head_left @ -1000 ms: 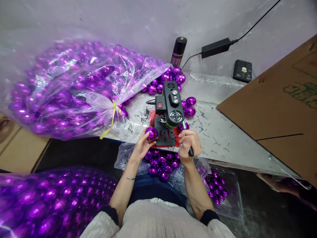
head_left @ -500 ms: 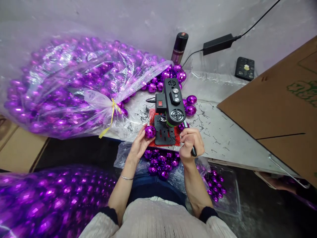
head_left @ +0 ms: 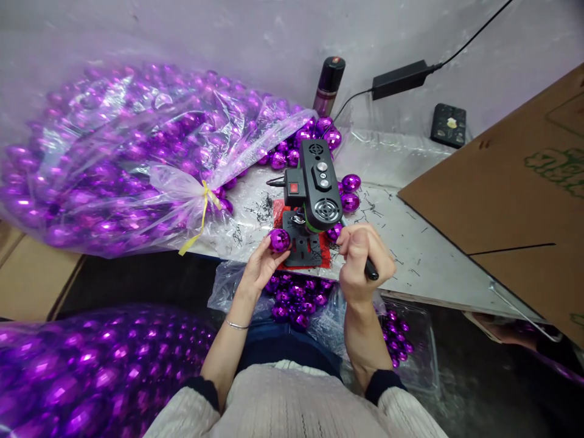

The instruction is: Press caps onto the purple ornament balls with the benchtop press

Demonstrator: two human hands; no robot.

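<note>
My left hand (head_left: 261, 265) holds a shiny purple faceted ball (head_left: 280, 240) between thumb and fingers, at the left edge of the small bench drill press's black slotted base (head_left: 303, 250). Above that base stands the black drill press (head_left: 319, 185), with a red switch on its side box. My right hand (head_left: 366, 260) is wrapped round the press's black-ended lever handle (head_left: 371, 271), to the right of the machine. Part of the lever is hidden by the fingers. A red sheet (head_left: 325, 258) lies under the base, and another purple ball (head_left: 334, 233) rests just right of it.
A large tied clear bag (head_left: 205, 191) of purple balls fills the left of the table. More balls (head_left: 298, 298) lie in plastic on my lap. A cardboard box (head_left: 502, 207) stands right, a spray can (head_left: 329, 85) behind. Dark slivers (head_left: 408, 243) litter the tabletop.
My right hand has swung the lever handle outward to the right. My left hand and its ball have shifted slightly right and up, against the press's base.
</note>
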